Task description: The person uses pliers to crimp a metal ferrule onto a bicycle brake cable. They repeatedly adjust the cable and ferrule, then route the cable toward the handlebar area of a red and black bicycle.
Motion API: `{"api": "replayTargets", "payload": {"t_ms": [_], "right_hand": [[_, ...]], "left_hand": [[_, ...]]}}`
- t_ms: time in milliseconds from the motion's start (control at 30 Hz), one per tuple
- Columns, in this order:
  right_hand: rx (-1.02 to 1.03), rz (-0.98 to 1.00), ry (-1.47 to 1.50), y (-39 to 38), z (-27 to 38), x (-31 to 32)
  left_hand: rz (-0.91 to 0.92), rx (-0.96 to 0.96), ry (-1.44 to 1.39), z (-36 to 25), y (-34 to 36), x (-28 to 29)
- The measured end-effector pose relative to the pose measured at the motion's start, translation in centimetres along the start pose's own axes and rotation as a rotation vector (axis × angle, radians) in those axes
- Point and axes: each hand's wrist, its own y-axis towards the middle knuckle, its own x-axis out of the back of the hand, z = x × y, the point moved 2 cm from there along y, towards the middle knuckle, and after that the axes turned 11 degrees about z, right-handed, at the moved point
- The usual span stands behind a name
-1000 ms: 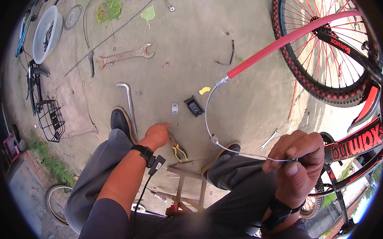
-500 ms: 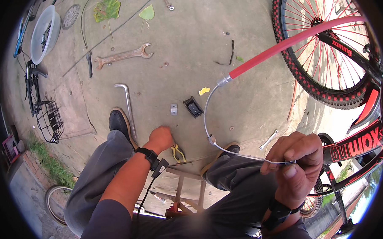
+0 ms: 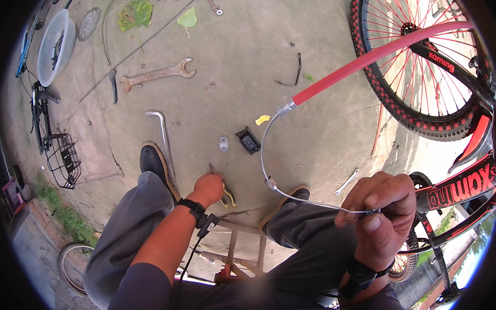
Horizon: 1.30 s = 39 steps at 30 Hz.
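Two hands of ours are in view. Our right hand (image 3: 382,205) pinches the end of a thin grey cable (image 3: 262,152) between thumb and fingertips. The cable bends in a wide curve up to the metal-tipped red tube (image 3: 365,60), with a small metal collar (image 3: 270,183) partway along it. Our left hand (image 3: 208,189) is down at the yellow-handled pliers (image 3: 228,197), covering part of them between our shoes (image 3: 154,164) — we cannot tell whether its fingers are pressed together round them.
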Motion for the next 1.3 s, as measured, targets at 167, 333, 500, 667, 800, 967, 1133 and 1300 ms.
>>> {"api": "replayTargets", "payload": {"t_ms": [167, 333, 500, 667, 800, 967, 1133, 1300], "right_hand": [[-0.007, 0.005, 0.008, -0.1, 0.0, -0.2], [0.023, 0.043, 0.016, 0.1, -0.4, -0.3], [0.018, 0.091, 0.028, 0.2, -0.5, -0.4], [-0.012, 0.109, 0.041, 0.0, -0.4, -0.8], [-0.034, 0.123, 0.046, -0.7, 0.0, -1.2], [-0.131, 0.063, 0.138, -2.3, 0.7, -2.4], [-0.13, 0.086, 0.125, -3.9, 0.2, -3.2], [-0.059, 0.131, 0.131, -6.2, 0.3, -4.9]], "left_hand": [[-0.379, 0.11, -0.1, 1.8, -1.0, 8.0], [-0.49, 0.18, -0.181, -0.3, -2.0, 9.7], [-0.459, 0.156, -0.189, -0.7, -1.8, 9.9], [-0.46, 0.199, -0.182, -0.2, -1.4, 10.0], [-0.485, 0.181, -0.262, 0.4, -2.5, 9.7], [-0.408, -0.015, -0.754, 0.4, -4.9, 10.5], [-0.317, -0.244, -1.435, -0.2, -11.2, 14.7], [-0.509, -0.794, -1.459, -3.3, -25.3, 21.9]]}}
